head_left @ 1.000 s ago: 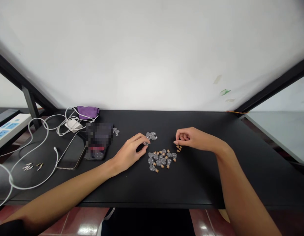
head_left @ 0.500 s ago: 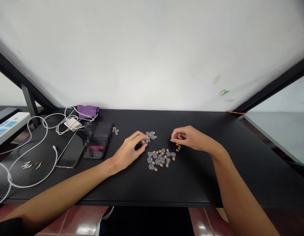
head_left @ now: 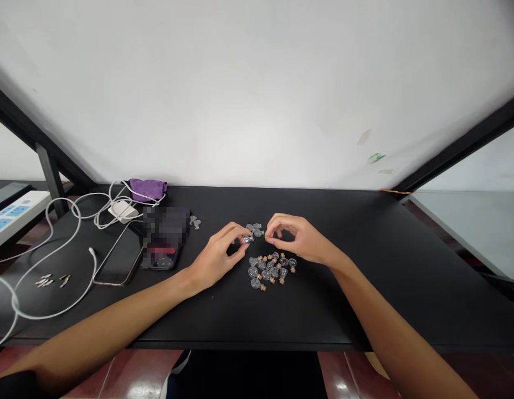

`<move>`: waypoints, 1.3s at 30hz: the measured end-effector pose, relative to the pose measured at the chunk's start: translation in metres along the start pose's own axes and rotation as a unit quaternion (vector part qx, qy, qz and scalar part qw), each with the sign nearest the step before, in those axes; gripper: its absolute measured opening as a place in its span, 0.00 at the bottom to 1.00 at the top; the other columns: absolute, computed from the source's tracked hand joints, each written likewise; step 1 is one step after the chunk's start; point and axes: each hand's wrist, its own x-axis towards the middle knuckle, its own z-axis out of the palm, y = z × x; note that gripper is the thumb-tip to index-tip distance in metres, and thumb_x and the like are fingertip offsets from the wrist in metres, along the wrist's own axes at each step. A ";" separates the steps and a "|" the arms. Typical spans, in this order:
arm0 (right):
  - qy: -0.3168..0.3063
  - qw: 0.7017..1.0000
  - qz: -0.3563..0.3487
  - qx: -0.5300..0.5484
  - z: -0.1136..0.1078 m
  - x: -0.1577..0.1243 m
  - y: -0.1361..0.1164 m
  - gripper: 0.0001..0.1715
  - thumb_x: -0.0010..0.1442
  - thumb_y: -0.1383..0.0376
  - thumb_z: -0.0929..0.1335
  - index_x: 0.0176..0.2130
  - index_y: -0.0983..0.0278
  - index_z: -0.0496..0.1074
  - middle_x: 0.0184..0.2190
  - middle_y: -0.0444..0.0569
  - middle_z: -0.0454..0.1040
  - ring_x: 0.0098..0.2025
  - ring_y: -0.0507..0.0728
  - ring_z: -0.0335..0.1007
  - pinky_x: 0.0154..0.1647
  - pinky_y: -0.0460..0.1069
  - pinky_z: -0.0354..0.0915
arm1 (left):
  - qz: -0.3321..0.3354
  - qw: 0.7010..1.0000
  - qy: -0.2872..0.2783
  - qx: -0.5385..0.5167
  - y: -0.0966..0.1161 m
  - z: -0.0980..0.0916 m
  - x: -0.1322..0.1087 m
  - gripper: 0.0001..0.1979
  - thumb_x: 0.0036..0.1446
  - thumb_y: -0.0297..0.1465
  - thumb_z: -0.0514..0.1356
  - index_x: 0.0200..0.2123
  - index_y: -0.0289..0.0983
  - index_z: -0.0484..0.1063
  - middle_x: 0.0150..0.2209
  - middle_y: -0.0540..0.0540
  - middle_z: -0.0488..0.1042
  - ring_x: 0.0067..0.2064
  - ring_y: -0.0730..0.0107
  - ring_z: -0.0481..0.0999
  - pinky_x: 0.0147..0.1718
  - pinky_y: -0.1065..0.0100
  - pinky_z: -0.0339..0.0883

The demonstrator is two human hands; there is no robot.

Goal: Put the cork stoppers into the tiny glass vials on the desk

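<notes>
My left hand (head_left: 219, 258) rests on the black table (head_left: 365, 288) and pinches a tiny clear glass bottle (head_left: 246, 239) between thumb and fingers. My right hand (head_left: 293, 239) sits just right of it, fingers pinched on a small cork (head_left: 266, 237) held close to the bottle's mouth. Below both hands lies a pile of small corked glass bottles (head_left: 271, 270). A few uncorked bottles (head_left: 256, 228) lie just behind the fingertips.
Two phones (head_left: 121, 259) lie at left beside white charger cables (head_left: 70, 244), a white plug (head_left: 121, 209) and a purple pouch (head_left: 147, 188). Small metal pieces (head_left: 51, 280) lie far left. A white power strip (head_left: 11, 213) sits off the table. Two loose bottles (head_left: 195, 222) lie near the phones.
My right hand moved left from the loose corks toward my left hand, carrying a cork to the bottle. My left hand stayed in place with the bottle.
</notes>
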 end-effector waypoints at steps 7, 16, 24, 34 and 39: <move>0.043 0.998 0.001 -0.035 -0.018 -0.004 0.005 0.08 0.65 0.59 0.71 0.38 0.61 0.76 0.39 0.50 0.75 0.38 0.57 0.69 0.40 0.53 0.66 | 0.001 1.000 -0.001 -0.006 0.000 0.001 -0.002 0.11 0.66 0.23 0.59 0.50 0.39 0.72 0.42 0.46 0.73 0.39 0.72 0.75 0.44 0.69 0.72; 0.003 1.000 -0.019 0.018 0.010 0.001 -0.002 0.07 0.65 0.60 0.71 0.41 0.61 0.78 0.40 0.50 0.75 0.38 0.56 0.68 0.41 0.53 0.67 | 0.009 1.000 -0.004 -0.011 0.002 -0.001 0.000 0.11 0.66 0.23 0.60 0.50 0.39 0.72 0.41 0.47 0.73 0.39 0.72 0.74 0.44 0.69 0.71; 0.005 0.999 -0.024 0.043 0.018 0.003 0.002 0.08 0.64 0.60 0.73 0.42 0.60 0.78 0.40 0.50 0.76 0.38 0.56 0.70 0.40 0.53 0.68 | 0.025 0.999 -0.002 -0.032 0.002 0.001 0.000 0.11 0.66 0.25 0.61 0.51 0.40 0.72 0.43 0.45 0.74 0.40 0.71 0.75 0.43 0.68 0.73; 0.007 0.999 -0.010 0.052 0.018 0.002 0.001 0.09 0.62 0.59 0.74 0.41 0.61 0.79 0.40 0.50 0.78 0.39 0.57 0.71 0.41 0.53 0.68 | 0.028 0.999 -0.006 -0.042 0.004 0.001 0.000 0.11 0.67 0.26 0.61 0.51 0.39 0.72 0.44 0.44 0.75 0.40 0.70 0.75 0.43 0.67 0.73; 0.022 0.997 0.008 0.067 0.020 0.003 0.000 0.11 0.61 0.58 0.75 0.40 0.62 0.79 0.39 0.50 0.79 0.39 0.58 0.73 0.41 0.54 0.69 | 0.016 0.999 0.011 -0.039 0.001 0.001 0.000 0.09 0.67 0.28 0.62 0.49 0.39 0.73 0.43 0.44 0.77 0.40 0.70 0.76 0.42 0.67 0.73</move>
